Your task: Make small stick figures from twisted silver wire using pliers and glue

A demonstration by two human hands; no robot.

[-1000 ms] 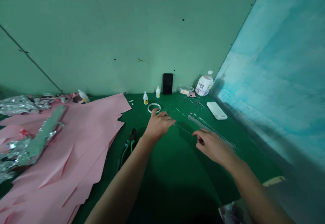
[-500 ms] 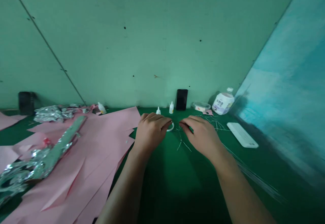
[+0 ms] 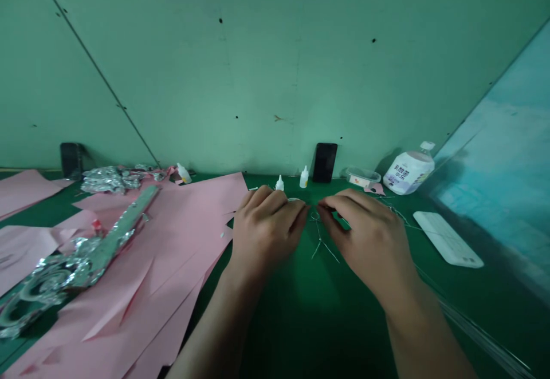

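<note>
My left hand [image 3: 266, 233] and my right hand [image 3: 367, 244] meet over the green mat [image 3: 296, 322], fingers curled inward. Between their fingertips runs a thin branched silver wire [image 3: 320, 239], whose lower ends splay out below the hands. Both hands seem to pinch its upper part, though the fingers hide the grip point. Just behind my left fingers, a white tape roll [image 3: 295, 199] is mostly hidden.
Pink paper sheets [image 3: 129, 304] and a foil-wrapped strip [image 3: 116, 233] lie left. Two small glue bottles [image 3: 303, 177], a phone [image 3: 325, 162], a plastic tub [image 3: 363, 177], a white bottle [image 3: 409, 173] and a white power bank [image 3: 447, 239] stand beyond. Thin rods [image 3: 476, 333] lie lower right.
My hands have come together from apart and now close on the wire. The wire lies nearer me, and the view has tilted and shifted, with the table objects lying further right.
</note>
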